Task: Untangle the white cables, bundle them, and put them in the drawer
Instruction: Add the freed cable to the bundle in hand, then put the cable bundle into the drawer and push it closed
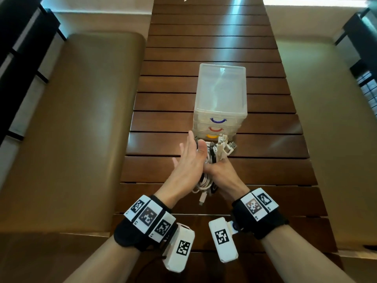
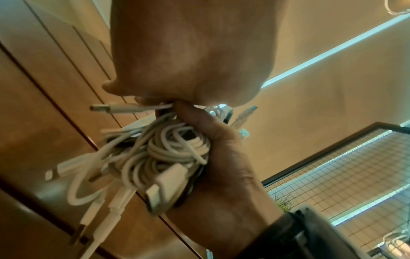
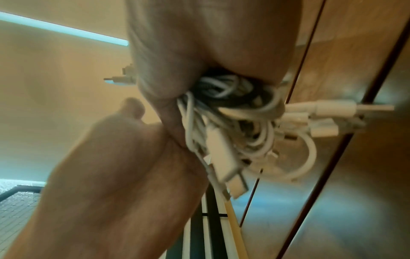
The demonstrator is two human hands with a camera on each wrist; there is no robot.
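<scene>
A bundle of white cables with some dark cable in it is held above the table, its plugs sticking out toward the drawer unit. My right hand grips the bundle, fingers curled round it. My left hand lies flat against the bundle's left side with straight fingers. The left wrist view shows the coiled bundle in the right hand, under the left palm. In the right wrist view the bundle hangs from the right hand. The clear drawer unit stands just beyond, all three drawers closed.
The drawers have a purple handle, a red handle and a yellow handle. The slatted wooden table runs away from me. Padded benches flank it on the left and right.
</scene>
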